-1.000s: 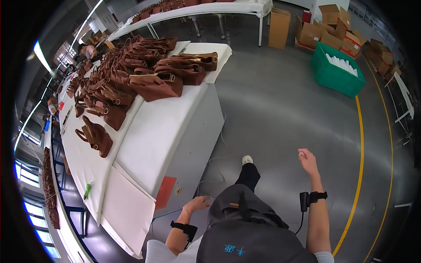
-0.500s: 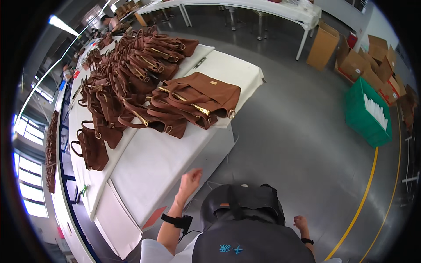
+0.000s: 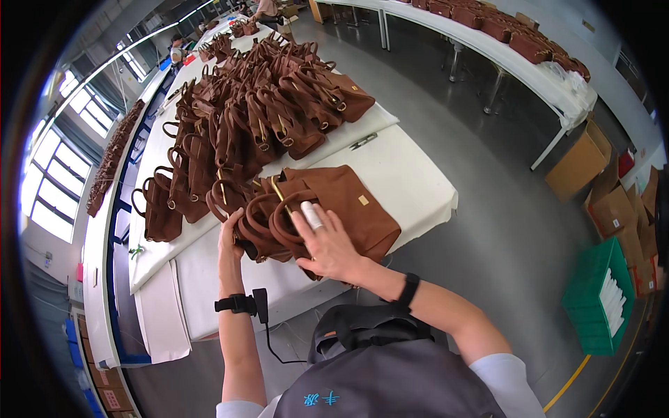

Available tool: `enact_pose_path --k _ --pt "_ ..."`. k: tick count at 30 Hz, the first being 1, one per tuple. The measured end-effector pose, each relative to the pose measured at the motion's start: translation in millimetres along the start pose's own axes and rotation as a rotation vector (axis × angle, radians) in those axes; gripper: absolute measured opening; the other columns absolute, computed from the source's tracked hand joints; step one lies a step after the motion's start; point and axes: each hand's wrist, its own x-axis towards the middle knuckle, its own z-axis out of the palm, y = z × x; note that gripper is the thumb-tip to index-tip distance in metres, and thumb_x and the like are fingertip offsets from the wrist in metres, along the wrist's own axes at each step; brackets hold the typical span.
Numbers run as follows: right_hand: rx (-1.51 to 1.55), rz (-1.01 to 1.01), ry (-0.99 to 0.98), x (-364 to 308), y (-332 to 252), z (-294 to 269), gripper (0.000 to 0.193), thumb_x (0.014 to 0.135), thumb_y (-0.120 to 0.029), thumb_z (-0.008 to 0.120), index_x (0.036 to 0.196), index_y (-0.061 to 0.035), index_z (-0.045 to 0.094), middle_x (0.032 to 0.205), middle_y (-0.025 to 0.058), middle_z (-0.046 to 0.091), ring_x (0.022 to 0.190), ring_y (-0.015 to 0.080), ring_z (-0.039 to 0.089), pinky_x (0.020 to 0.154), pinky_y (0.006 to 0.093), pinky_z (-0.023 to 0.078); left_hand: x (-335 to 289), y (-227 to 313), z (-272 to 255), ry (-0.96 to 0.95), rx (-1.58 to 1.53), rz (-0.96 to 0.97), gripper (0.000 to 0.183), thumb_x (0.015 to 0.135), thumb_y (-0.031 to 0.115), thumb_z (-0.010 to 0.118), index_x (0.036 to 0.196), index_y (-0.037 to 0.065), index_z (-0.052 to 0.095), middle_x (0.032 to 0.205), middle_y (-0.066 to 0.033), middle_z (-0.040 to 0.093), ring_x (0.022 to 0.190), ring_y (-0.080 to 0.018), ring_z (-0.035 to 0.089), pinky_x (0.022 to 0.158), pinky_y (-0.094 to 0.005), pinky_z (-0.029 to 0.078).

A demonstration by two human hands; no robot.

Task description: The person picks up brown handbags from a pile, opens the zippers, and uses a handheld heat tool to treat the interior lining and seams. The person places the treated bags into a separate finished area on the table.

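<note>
Brown handbags with gold zippers lie near the table's front edge, the front one [image 3: 348,202] bearing a small gold plate. My right hand [image 3: 327,244] rests on its handle side, fingers spread, with a white wrapping around one finger. Against the left side of these bags, my left hand [image 3: 230,240] is closed at the handles of a brown handbag [image 3: 254,240], its fingertips partly hidden. Behind them a large heap of similar brown handbags [image 3: 244,111] covers the white table [image 3: 411,181].
A second long white table [image 3: 411,15] at the far right carries more brown bags. Cardboard boxes [image 3: 580,164] and a green bin [image 3: 589,306] of white rolls stand at right. A dark chair-like black bag [image 3: 369,324] is close to my body. People are at the far end.
Both hands have moved up and forward from beside my body onto the front handbags. My view has shifted, showing more of the far table at right.
</note>
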Motion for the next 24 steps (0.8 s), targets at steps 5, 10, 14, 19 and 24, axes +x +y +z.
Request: enact_pose_path --k 5,10,14,19,24 --pt "0.055 -0.031 -0.24 32 29 34 0.041 0.07 -0.015 0.067 0.105 -0.0002 0.053 0.131 0.0368 0.034 0.118 0.0531 0.039 0.096 0.0545 0.035 -15 -4 33 0.207 0.101 0.073 0.019 0.078 0.013 0.065 0.092 0.004 0.055 0.082 -0.0046 0.061 0.071 -0.0155 0.06 0.063 -0.0291 0.051" --pt "0.226 -0.089 -0.197 28 45 -11 0.038 0.066 -0.006 0.064 0.101 0.0011 0.053 0.119 0.0388 0.045 0.114 0.0473 0.047 0.094 0.048 0.043 -30 -30 49 0.302 0.089 0.138 0.015 0.079 0.008 0.062 0.092 0.005 0.056 0.079 -0.0044 0.061 0.065 -0.0149 0.059 0.057 -0.0284 0.051" --pt "0.196 -0.198 -0.035 30 70 -56 0.036 0.062 -0.006 0.065 0.097 0.0 0.056 0.122 0.0359 0.045 0.11 0.0454 0.05 0.094 0.0452 0.043 -28 -44 130 0.201 0.015 0.07 0.019 0.081 0.003 0.059 0.098 0.004 0.053 0.087 -0.0063 0.062 0.067 -0.0138 0.062 0.059 -0.0268 0.053" --pt "0.199 -0.054 -0.053 33 143 -50 0.039 0.071 -0.024 0.066 0.098 0.001 0.053 0.111 0.0319 0.049 0.094 0.0449 0.055 0.085 0.048 0.047 -16 -96 147 0.181 -0.196 -0.065 0.025 0.084 0.014 0.062 0.106 0.005 0.054 0.097 -0.0065 0.062 0.085 -0.017 0.063 0.073 -0.0305 0.055" --pt "0.475 0.089 -0.351 36 201 -51 0.06 0.083 -0.044 0.063 0.12 -0.0004 0.047 0.125 0.0274 0.047 0.116 0.0408 0.048 0.096 0.0437 0.04 -32 -78 129 0.184 -0.107 -0.028 0.04 0.088 0.021 0.06 0.12 0.006 0.043 0.108 -0.0068 0.056 0.092 -0.0157 0.059 0.079 -0.0322 0.052"
